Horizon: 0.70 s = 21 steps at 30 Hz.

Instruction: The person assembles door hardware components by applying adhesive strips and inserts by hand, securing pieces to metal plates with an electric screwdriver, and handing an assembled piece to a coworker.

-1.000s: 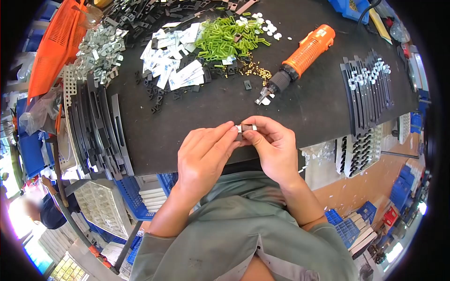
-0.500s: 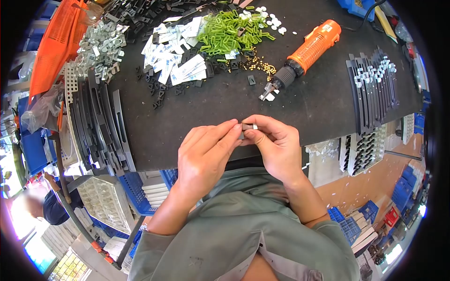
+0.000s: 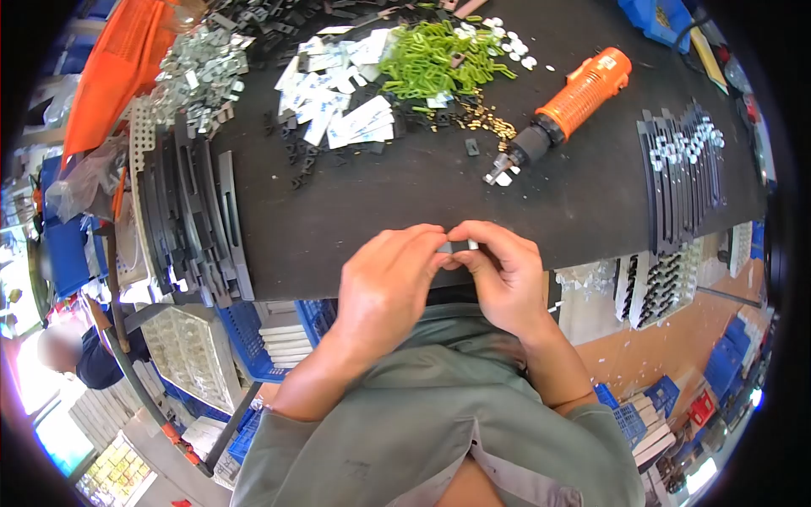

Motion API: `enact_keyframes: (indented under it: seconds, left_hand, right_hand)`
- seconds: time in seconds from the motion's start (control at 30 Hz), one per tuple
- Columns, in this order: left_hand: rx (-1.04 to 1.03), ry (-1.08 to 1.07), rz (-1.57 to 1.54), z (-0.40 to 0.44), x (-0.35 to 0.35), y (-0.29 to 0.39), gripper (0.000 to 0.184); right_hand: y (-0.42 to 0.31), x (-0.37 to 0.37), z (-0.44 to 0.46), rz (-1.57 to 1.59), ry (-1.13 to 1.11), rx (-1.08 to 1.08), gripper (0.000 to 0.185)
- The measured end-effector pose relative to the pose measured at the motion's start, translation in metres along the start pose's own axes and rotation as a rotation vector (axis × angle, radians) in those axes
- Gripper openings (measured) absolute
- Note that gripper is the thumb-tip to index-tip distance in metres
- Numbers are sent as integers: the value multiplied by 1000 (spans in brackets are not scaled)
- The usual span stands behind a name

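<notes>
My left hand (image 3: 384, 275) and my right hand (image 3: 509, 283) meet at the front edge of the black table. Both pinch a small grey part (image 3: 460, 247) with a whitish end between thumbs and fingertips. The fingers cover most of it, so its exact kind cannot be made out. Beyond the hands lies an orange electric screwdriver (image 3: 587, 91), its tip pointing toward me. A small dark square piece (image 3: 472, 147) rests near a scatter of brass-coloured bits (image 3: 494, 123).
Green clips (image 3: 439, 59), white adhesive strips (image 3: 363, 124) and metal clips (image 3: 198, 76) lie heaped at the back. Long dark strips stand at left (image 3: 194, 220) and right (image 3: 676, 186). Blue crates (image 3: 249, 338) are below the table. A person (image 3: 101, 359) is at far left.
The view has shifted slightly, so the table's things appear farther right. My hands still pinch the small part, which now shows less between the fingers.
</notes>
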State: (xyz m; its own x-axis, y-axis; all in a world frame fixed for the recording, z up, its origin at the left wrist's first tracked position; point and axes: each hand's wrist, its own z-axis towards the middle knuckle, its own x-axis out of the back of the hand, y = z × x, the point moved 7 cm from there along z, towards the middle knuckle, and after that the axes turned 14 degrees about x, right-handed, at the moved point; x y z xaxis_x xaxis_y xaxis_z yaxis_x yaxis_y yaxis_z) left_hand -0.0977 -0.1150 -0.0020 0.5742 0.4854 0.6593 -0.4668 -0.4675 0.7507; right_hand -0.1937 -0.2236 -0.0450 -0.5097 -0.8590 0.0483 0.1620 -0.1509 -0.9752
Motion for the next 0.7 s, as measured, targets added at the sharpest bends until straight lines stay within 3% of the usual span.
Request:
enact_keyframes:
  seconds: [0.17,0.23,0.27,0.37,0.4,0.47,0.57,0.6,0.63,0.7]
  left_hand:
    - [-117,-9,-32,7,15,17,26]
    - [-313,-183,-403,3,42,48,26]
    - [-289,-151,-378,0,50,54,26]
    - [-765,-475,-1328,-33,75,97,18]
    - [-791,-460,-1326,-41,83,108,18]
    - [-411,-373,-1620,-36,91,105,30]
    - [-606,-481,-1599,-37,94,98,21]
    - [-751,-246,-1537,-41,84,100,27]
    - [-743,-242,-1534,-38,84,90,27]
    - [-597,-50,-1038,-14,89,73,26]
  right_hand:
    - [-3,0,-4,-6,79,-45,23]
    - [10,3,-9,153,100,-97,18]
    - [25,6,-16,212,150,-240,16]
    - [9,0,-5,234,113,-76,15]
    - [10,0,-5,249,106,-50,15]
    - [6,1,-4,204,88,-45,14]
    - [4,4,-2,198,135,-36,13]
    - [4,6,-1,182,150,-30,13]
    - [2,8,4,160,141,-10,13]
    - [6,13,7,179,193,-50,13]
